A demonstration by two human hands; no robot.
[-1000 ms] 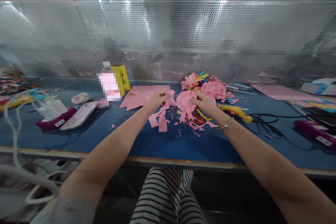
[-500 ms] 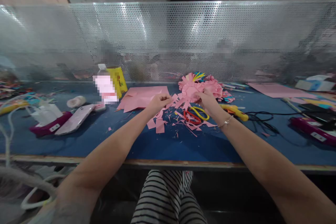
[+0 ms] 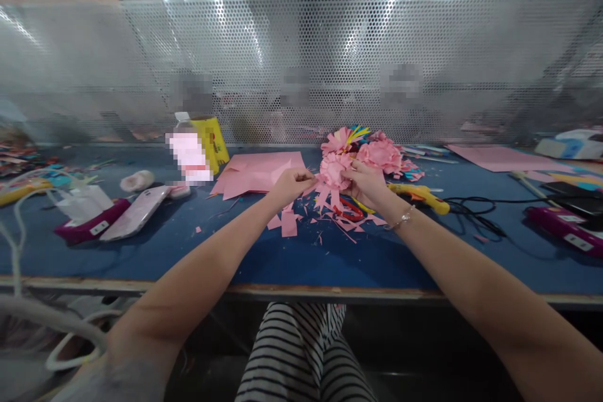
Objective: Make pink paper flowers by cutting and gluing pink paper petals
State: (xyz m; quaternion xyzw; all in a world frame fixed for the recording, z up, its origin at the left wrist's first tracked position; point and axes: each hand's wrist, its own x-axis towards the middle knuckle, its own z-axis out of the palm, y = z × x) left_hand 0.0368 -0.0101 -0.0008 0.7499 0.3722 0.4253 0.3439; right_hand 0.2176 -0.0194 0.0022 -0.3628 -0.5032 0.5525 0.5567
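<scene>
A ruffled pink paper flower [image 3: 335, 171] is in my right hand [image 3: 365, 181], whose fingers close on its right side. My left hand [image 3: 296, 183] is pinched at the flower's left, on a small piece of pink paper [image 3: 311, 187]. More pink paper flowers [image 3: 380, 156] lie just behind, with yellow and blue strips [image 3: 358, 133] among them. Below my hands are red-handled scissors [image 3: 349, 208], a yellow handle partly hidden by my right hand, and scattered pink scraps [image 3: 289, 223].
Pink sheets [image 3: 257, 173] lie behind my left hand, near a bottle [image 3: 188, 154] and a yellow packet [image 3: 214, 141]. A yellow glue gun [image 3: 419, 196] with a black cable is at right. Further out are a phone [image 3: 136, 213] and purple power strips [image 3: 563, 229].
The flower in my right hand has moved left and slightly down, closer to my left hand. My right hand now covers more of the yellow handle. The view has tilted slightly down.
</scene>
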